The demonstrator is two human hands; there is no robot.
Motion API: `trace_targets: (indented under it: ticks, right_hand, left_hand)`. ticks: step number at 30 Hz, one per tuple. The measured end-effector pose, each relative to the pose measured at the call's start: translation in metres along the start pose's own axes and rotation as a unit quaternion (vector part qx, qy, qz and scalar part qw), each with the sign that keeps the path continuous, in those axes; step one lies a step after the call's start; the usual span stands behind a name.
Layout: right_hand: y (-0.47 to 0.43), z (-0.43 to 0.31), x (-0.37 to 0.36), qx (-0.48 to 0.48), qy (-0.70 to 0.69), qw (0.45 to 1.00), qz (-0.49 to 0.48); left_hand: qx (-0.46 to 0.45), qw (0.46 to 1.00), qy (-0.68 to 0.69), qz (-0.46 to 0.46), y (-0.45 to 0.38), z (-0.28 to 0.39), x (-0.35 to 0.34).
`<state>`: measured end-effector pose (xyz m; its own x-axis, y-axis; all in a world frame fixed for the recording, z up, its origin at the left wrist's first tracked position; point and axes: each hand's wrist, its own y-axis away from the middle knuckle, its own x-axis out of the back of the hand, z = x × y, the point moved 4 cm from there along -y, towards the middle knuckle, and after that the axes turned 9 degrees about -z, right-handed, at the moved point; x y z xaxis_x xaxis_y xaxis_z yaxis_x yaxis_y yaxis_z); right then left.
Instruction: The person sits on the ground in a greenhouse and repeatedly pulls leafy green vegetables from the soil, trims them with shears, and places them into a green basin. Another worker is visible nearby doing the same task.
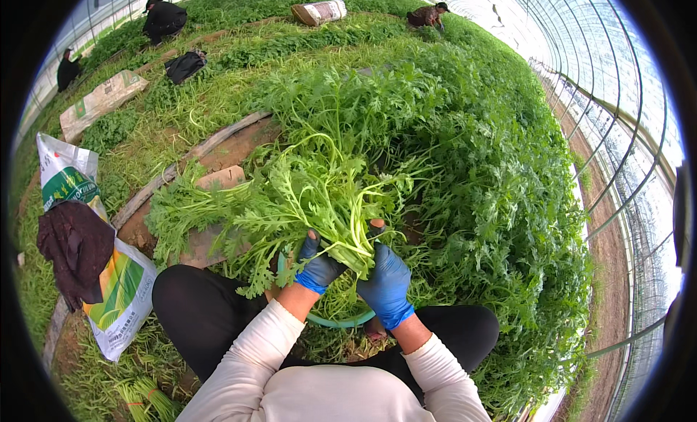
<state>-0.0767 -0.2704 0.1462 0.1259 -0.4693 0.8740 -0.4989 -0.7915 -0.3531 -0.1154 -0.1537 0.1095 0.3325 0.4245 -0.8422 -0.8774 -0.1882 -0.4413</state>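
Both hands wear blue gloves with bared fingertips and meet at the stem ends of a bunch of leafy greens (326, 204). My left hand (318, 267) grips the bunch from its left side. Against the stems on the other side presses my right hand (386, 280), its thumb up. The leaves fan out away from me. Under my hands, between my knees, is a round green rim (343, 321), perhaps a basin, with loose greens inside. To the left, more cut greens (196, 209) lie over a flat brown board (209, 247), partly hidden.
Dense standing greens (490, 204) fill the right side, up to the greenhouse frame (615, 111). At left lies a printed sack (122, 296) with a dark cloth (76, 250) on it. Banded bundles (147, 397) lie at lower left. Several people (165, 19) crouch farther off.
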Motion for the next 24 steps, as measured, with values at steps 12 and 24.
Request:
trace_targets:
  ticks: [12, 24]
  right_hand:
    - [0.006, -0.011, -0.044, -0.066, -0.131, 0.989, 0.02]
    - [0.02, 0.006, -0.064, -0.068, -0.158, 0.985, -0.011]
  left_hand:
    - [-0.074, 0.982, 0.145, 0.091, 0.004, 0.02, 0.04]
    - [0.04, 0.985, 0.065, 0.154, 0.025, 0.01, 0.044]
